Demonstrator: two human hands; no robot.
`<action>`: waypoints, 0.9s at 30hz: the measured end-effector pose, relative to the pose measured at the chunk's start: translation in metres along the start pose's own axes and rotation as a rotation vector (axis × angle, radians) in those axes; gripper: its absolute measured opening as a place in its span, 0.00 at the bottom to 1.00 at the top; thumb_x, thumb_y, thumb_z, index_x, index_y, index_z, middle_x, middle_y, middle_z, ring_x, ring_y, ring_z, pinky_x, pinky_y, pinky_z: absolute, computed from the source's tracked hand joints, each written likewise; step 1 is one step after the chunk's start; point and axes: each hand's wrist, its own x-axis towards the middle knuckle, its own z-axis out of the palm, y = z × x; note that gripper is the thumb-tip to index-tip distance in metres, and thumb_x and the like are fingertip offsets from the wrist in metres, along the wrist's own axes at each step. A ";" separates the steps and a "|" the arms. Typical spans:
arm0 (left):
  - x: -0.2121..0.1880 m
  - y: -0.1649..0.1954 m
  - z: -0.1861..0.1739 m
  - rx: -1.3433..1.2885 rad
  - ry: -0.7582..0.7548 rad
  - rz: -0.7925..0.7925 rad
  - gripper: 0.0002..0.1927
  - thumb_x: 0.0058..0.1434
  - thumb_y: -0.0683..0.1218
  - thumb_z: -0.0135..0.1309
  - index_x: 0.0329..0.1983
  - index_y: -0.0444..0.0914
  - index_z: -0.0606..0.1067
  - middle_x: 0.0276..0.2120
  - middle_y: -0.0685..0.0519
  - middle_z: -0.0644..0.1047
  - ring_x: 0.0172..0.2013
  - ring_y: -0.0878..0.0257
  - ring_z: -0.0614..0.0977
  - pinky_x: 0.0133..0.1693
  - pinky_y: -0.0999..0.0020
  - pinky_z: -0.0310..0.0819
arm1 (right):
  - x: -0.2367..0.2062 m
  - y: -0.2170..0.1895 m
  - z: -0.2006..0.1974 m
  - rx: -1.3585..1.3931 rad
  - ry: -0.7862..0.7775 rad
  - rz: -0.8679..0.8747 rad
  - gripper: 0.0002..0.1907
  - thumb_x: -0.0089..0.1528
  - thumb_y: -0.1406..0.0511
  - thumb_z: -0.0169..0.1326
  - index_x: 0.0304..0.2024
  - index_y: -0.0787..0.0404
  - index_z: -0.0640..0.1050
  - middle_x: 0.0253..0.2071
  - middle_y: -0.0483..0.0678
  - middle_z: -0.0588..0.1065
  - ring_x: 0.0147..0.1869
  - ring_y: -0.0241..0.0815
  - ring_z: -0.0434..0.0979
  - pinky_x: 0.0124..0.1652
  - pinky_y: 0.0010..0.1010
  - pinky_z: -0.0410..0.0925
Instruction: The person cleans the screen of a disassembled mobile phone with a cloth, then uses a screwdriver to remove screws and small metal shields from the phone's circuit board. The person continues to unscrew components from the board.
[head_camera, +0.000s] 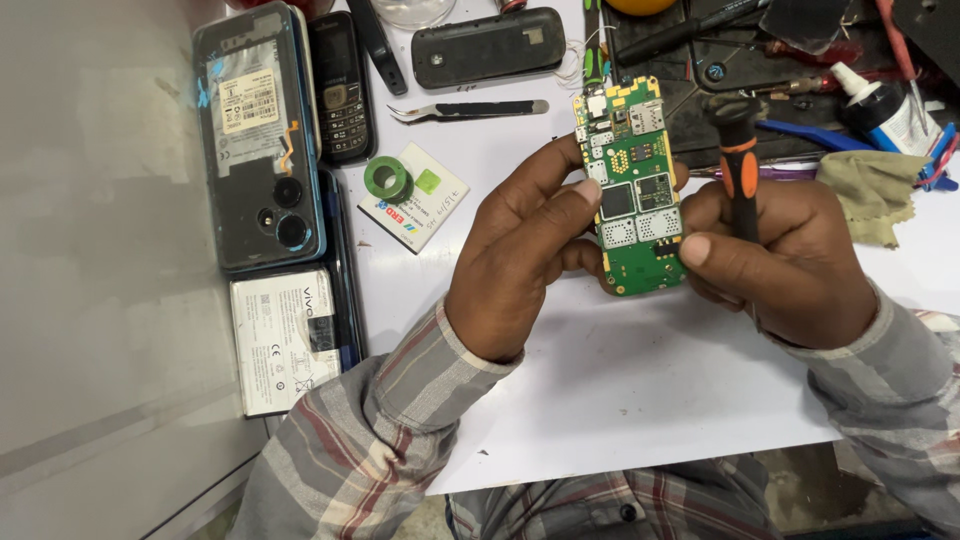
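A green phone circuit board with metal shields and gold contacts is held upright above the white work surface. My left hand grips its left edge with thumb and fingers. My right hand presses a thumb on the board's lower right corner and also holds a black and orange screwdriver, its handle pointing up.
An opened smartphone with its back off lies at the left above a white battery. Near it are a small keypad phone, a green tape roll, tweezers, a black phone cover, a glue bottle, a cloth.
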 end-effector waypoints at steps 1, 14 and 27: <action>0.000 0.000 0.000 0.001 -0.002 0.001 0.22 0.77 0.46 0.39 0.70 0.32 0.65 0.58 0.43 0.78 0.48 0.60 0.83 0.44 0.64 0.81 | 0.000 0.000 0.000 0.011 -0.001 -0.004 0.08 0.66 0.69 0.53 0.36 0.71 0.76 0.21 0.44 0.69 0.21 0.31 0.63 0.21 0.26 0.58; 0.000 0.013 0.003 -0.066 -0.012 -0.006 0.26 0.75 0.53 0.37 0.71 0.34 0.64 0.52 0.41 0.80 0.37 0.61 0.84 0.33 0.69 0.80 | -0.002 0.000 -0.003 0.040 -0.011 0.028 0.07 0.63 0.72 0.51 0.37 0.74 0.77 0.22 0.47 0.71 0.21 0.31 0.64 0.21 0.27 0.58; 0.008 0.011 -0.013 0.631 0.041 -0.173 0.12 0.52 0.39 0.65 0.32 0.36 0.72 0.26 0.54 0.78 0.25 0.70 0.80 0.27 0.73 0.76 | 0.015 -0.012 0.014 -0.320 0.296 -0.157 0.17 0.74 0.62 0.48 0.38 0.70 0.77 0.23 0.46 0.70 0.24 0.33 0.66 0.27 0.25 0.62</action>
